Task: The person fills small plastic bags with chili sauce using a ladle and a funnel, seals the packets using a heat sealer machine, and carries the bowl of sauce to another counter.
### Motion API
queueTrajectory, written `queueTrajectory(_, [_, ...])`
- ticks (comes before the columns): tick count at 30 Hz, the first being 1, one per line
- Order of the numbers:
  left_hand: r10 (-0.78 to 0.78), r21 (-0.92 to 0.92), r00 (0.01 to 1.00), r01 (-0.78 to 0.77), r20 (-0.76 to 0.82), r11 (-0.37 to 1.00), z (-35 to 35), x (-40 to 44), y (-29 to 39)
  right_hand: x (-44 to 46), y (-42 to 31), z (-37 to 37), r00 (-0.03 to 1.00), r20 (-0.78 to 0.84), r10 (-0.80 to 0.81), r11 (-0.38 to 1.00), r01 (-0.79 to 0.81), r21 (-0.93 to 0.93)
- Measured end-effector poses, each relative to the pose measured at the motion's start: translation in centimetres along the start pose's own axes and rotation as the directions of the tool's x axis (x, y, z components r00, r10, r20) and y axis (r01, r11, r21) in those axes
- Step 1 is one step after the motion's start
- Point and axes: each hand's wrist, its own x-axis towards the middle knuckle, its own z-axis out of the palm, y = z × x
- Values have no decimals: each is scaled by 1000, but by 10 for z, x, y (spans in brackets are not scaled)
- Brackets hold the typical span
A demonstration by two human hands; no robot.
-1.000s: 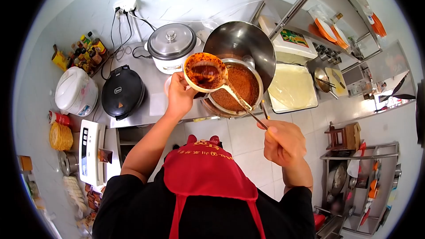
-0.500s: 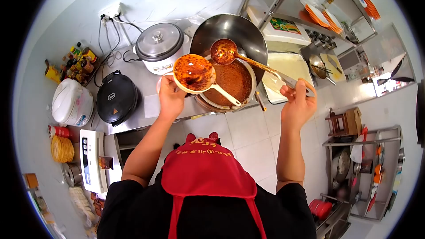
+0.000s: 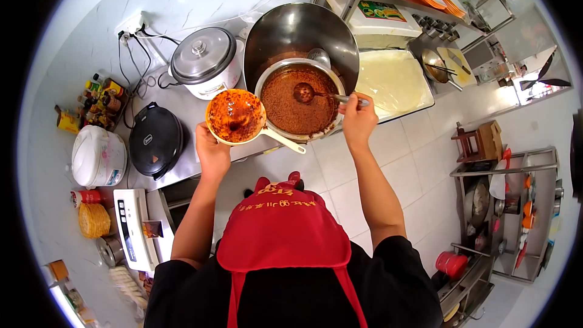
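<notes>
My left hand [image 3: 212, 155] grips a white plastic dipper [image 3: 265, 131] by its bowl, left of the pots. Oily red chili sauce [image 3: 234, 112] coats the inside of that bowl, and the free handle points right toward me. My right hand [image 3: 359, 120] is closed around the handle of a metal ladle [image 3: 304, 92]. The ladle's bowl sits in the reddish-brown chili sauce [image 3: 291, 112] filling a round metal pot [image 3: 265, 79]. Behind this pot a large deep steel pot [image 3: 297, 21] leans open, with a perforated metal spoon [image 3: 319, 56] at its lower wall.
A rice cooker [image 3: 203, 61] and a black electric griddle [image 3: 156, 140] stand on the steel counter [image 3: 191, 161] at left. To the right lies a pale, film-covered tray [image 3: 388, 82]. Steel shelving [image 3: 510, 170] stands farther right. Bottles [image 3: 103, 94] crowd the far left.
My right hand has come left and lowered the ladle from above the pot into the sauce. The dipper in my left hand has shifted left, clear of the pot.
</notes>
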Motion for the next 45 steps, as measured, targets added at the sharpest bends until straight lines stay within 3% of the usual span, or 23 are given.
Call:
queueTrajectory(3, [15,-3,1000,-15,11,1000,0,-4,-8,-10,-8,11,991,133,20,999,-16,-27])
queueTrajectory(9, [-21,-76,999,24,41,997,5,-7,-23,3,-23,-5,982,42,184,981,-186,49])
queueTrajectory(13, [-77,-198,993,93,87,976,13,0,-21,21,-51,-20,985,-9,175,979,-173,111])
queueTrajectory(17, [-147,-160,981,166,124,973,21,15,-22,33,-84,-30,996,-29,88,984,-82,156])
queueTrajectory(20, [-135,-216,981,164,140,963,27,21,-17,33,-99,-32,993,-32,114,977,-106,186])
queueTrajectory(24, [-167,-193,973,196,157,961,27,24,-23,29,-67,-29,993,13,117,985,-118,123])
queueTrajectory(26, [-187,-224,970,219,153,950,27,24,-18,26,-48,-28,980,35,197,977,-199,78])
queueTrajectory(30, [-169,-182,973,197,156,963,26,25,-27,30,-63,-31,976,26,218,975,-219,38])
queueTrajectory(39, [-158,-168,978,179,136,969,31,28,-34,36,-188,-35,999,51,15,963,-28,266])
queueTrajectory(42, [-204,-158,969,226,140,961,32,29,-15,15,-198,-32,992,117,-56,962,22,272])
queueTrajectory(45, [-123,-194,985,144,118,970,32,31,-8,-10,-200,-28,972,159,-171,953,123,276])
